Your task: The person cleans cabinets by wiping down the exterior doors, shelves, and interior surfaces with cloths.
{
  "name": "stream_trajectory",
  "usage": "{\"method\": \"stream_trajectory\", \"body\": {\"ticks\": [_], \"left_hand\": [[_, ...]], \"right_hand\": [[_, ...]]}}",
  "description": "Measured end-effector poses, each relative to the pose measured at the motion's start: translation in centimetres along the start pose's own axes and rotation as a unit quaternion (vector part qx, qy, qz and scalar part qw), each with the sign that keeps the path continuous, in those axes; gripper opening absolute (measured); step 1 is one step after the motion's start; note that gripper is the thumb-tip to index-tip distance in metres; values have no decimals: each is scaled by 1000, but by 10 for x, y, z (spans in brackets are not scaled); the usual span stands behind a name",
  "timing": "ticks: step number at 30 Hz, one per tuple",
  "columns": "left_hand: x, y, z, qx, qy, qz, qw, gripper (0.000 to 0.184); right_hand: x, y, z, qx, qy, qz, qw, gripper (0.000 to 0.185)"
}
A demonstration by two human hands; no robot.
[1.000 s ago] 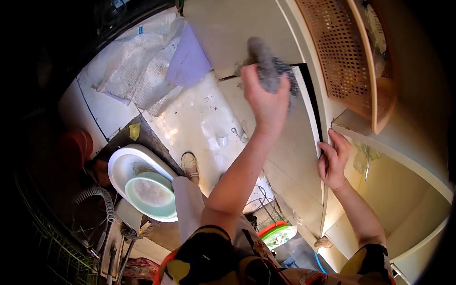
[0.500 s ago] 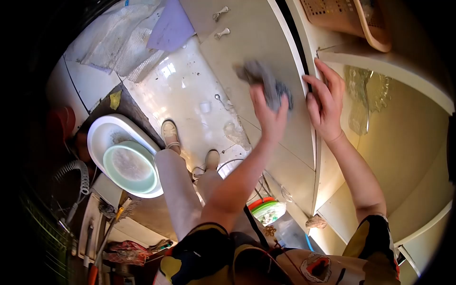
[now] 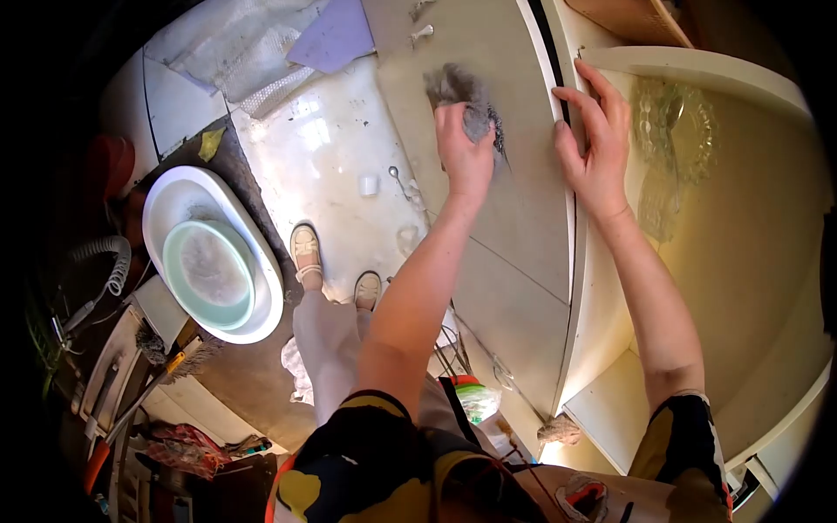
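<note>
My left hand (image 3: 466, 161) is closed on a grey, crumpled cloth (image 3: 462, 87) and presses it on the pale cabinet door (image 3: 514, 209). A darker mesh-like part of the bundle shows beside the thumb. Over to the right, my right hand (image 3: 602, 152) has its fingers apart and holds nothing; its fingertips rest at the door's edge and the shelf frame beside it. Metal handles (image 3: 422, 35) stick out near the top of the door. Inside the open cabinet, clear glass-like dishes (image 3: 676, 131) stand close to my right hand.
A white basin (image 3: 270, 301) holds a pale green basin (image 3: 172, 261) at left. Purple sheet (image 3: 336, 37) and clear plastic (image 3: 231, 44) lie on the floor at top. A small white cup (image 3: 369, 185) is on the floor. Tools, including an orange-handled one (image 3: 98, 462), lie at lower left.
The view has shifted, and the door handles now show again at the top. My left hand has moved the cloth across the door. My right hand has stayed at the door's edge.
</note>
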State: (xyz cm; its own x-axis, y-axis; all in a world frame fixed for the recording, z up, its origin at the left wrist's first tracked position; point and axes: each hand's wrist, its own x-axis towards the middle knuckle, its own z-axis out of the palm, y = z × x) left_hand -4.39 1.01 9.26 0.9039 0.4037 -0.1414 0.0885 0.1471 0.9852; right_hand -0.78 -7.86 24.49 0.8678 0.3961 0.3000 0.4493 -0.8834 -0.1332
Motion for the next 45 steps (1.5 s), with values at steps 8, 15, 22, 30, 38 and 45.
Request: {"method": "stream_trajectory", "body": {"ticks": [8, 15, 22, 30, 38, 45], "left_hand": [[-81, 11, -23, 25, -128, -29, 991, 41], [9, 10, -4, -5, -24, -3, 1000, 39], [-166, 52, -31, -9, -193, -36, 980, 43], [28, 65, 10, -41, -25, 95, 994, 44], [-116, 68, -16, -37, -144, 7, 989, 46], [-142, 58, -24, -70, -168, -70, 981, 44]], "right_hand": [[0, 0, 1, 1, -4, 4, 1000, 30], [-1, 0, 0, -1, 1, -3, 1000, 30], [1, -1, -1, -9, -14, 5, 1000, 30], [-1, 3, -3, 53, 1, 20, 998, 28], [-2, 6, -4, 61, 2, 13, 998, 30], [-4, 4, -1, 81, 0, 28, 996, 30]]}}
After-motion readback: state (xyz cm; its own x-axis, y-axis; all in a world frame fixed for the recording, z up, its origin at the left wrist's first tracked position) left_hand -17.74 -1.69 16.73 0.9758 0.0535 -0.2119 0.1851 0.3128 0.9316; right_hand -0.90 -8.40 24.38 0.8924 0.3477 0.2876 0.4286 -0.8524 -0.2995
